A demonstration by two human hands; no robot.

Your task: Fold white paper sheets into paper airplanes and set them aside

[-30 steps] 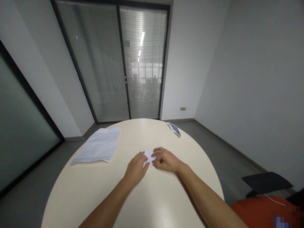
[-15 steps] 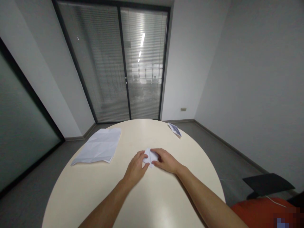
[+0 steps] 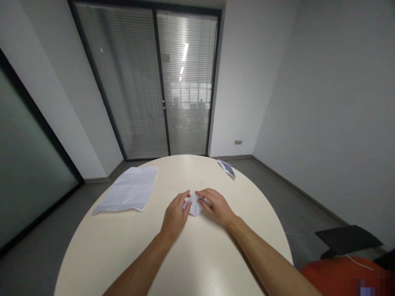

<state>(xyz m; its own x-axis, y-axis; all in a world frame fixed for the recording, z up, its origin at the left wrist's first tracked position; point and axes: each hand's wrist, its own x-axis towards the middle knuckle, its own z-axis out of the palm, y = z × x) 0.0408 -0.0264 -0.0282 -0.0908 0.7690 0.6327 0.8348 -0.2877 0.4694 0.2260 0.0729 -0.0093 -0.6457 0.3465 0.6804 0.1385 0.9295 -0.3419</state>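
Note:
A small folded piece of white paper [image 3: 195, 206] lies near the middle of the round table, between my two hands. My left hand [image 3: 176, 211] holds its left side, the thumb on top and the fingers curled at the edge. On the other side my right hand [image 3: 216, 206] grips the upper right part between thumb and fingers. The paper's lower corner points toward me and shows a crease. Parts of its left and right edges are hidden by my fingers.
Several creased white sheets [image 3: 129, 189] lie at the table's left. A folded printed paper [image 3: 227, 168] sits by the far right edge. The cream table [image 3: 185, 263] has a rounded rim. A red seat [image 3: 336, 275] and a black chair part [image 3: 348, 239] stand at the lower right.
Both hands have shifted slightly on the folded paper, the right fingers and thumb moving up. More of the paper's lower corner now shows between them.

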